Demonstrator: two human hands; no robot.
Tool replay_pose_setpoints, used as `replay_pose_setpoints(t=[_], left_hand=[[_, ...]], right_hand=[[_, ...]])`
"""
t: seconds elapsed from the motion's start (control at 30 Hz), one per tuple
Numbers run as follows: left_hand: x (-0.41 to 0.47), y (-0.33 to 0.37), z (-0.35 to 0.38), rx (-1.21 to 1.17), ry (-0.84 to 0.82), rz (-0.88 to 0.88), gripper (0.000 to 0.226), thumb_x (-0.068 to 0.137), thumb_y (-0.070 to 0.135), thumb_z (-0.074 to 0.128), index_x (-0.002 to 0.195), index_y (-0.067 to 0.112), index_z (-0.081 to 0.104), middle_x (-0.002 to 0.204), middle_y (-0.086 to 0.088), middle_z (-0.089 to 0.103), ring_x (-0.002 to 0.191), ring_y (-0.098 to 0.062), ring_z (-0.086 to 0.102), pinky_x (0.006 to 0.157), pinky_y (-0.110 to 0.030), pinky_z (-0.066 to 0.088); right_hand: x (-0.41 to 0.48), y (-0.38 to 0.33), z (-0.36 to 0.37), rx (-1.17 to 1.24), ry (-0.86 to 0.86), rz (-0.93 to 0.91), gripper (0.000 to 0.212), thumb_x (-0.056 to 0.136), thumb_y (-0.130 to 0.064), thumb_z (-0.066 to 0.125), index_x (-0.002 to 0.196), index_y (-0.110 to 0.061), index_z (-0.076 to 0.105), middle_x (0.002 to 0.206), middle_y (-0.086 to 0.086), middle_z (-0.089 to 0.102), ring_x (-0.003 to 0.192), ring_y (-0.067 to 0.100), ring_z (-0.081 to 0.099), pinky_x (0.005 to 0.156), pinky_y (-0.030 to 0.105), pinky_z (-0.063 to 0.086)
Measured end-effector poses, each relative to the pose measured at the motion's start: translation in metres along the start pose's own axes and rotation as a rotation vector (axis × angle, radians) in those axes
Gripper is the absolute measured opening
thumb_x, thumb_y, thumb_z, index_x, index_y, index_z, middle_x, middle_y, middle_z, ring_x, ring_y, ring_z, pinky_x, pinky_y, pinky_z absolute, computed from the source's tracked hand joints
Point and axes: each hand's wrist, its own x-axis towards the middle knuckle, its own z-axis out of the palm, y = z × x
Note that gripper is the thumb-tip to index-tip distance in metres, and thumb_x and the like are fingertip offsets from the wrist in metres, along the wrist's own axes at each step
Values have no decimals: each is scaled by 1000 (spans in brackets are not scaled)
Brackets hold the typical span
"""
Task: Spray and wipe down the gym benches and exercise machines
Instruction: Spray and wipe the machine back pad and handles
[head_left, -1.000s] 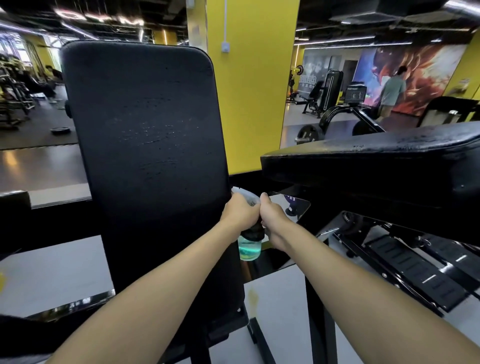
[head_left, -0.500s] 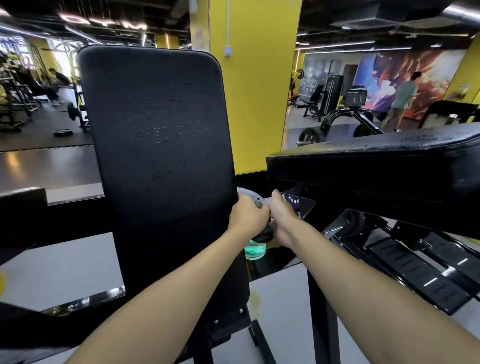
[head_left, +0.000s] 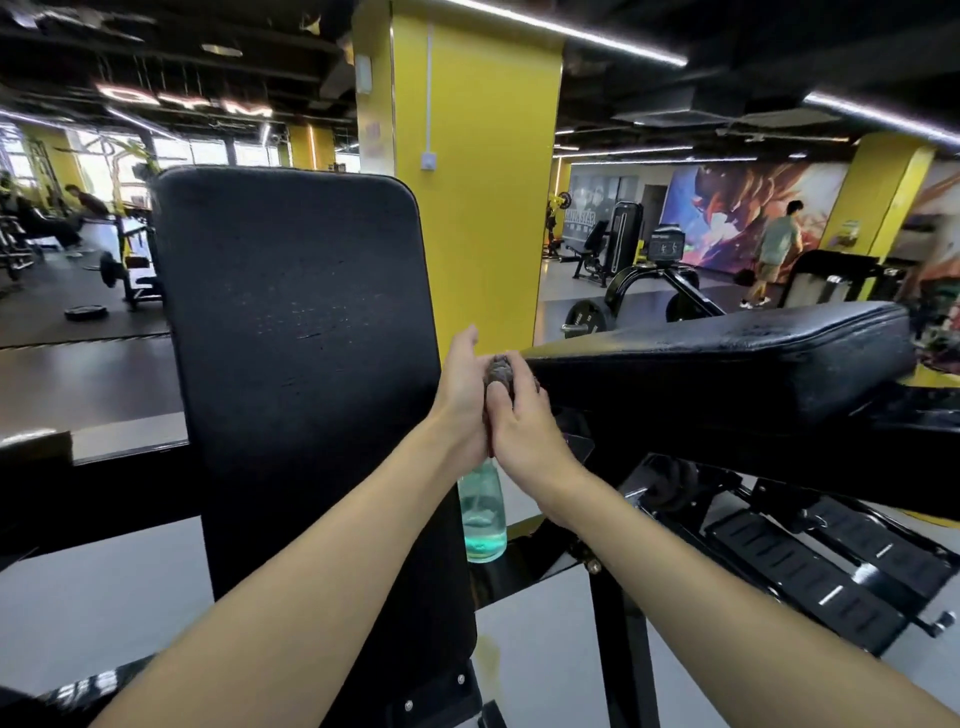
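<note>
My left hand (head_left: 460, 395) and right hand (head_left: 524, 426) cover the head and neck of the clear plastic spray bottle (head_left: 483, 514) of green liquid. The crumpled dark grey cloth (head_left: 500, 370) is mostly buried under my fingers. The long black padded bench (head_left: 727, 358) blurs at its far right end. The bottom edge cuts off my forearms.

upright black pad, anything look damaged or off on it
Yes: the upright pad has pale scuffs and short scratches across its middle, as if the covering is worn. The horizontal pad beside it also looks worn and speckled along its top. No spill shows.
</note>
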Motion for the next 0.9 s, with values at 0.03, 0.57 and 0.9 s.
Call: replay_pose_setpoints(t=[0.03,0.57,0.9], left_hand=[[-11,13,9,17,-65,21,68,101,58,22,81,5,59,70,-12,62,62,-22,63,66,-29,51],[-79,135,200,569,-389,700,36,104,36,38,123,24,67,123,-5,66,97,-15,63,72,-26,46],[-68,123,270,678,-497,758,42,92,39,31,85,11,61,81,-9,53,74,-21,50,67,-33,44]], right_hand=[[-2,-9,-7,-25,54,-73,45,105,-28,35,150,-23,33,144,13,39,128,23,41,93,25,36],[-97,-149,-179,-484,641,-499,28,105,-27,38,131,-23,48,118,1,36,92,11,44,77,20,39],[-95,-167,-270,-831,790,-546,21,99,-18,55,119,-17,63,106,5,52,90,19,53,73,20,38]])
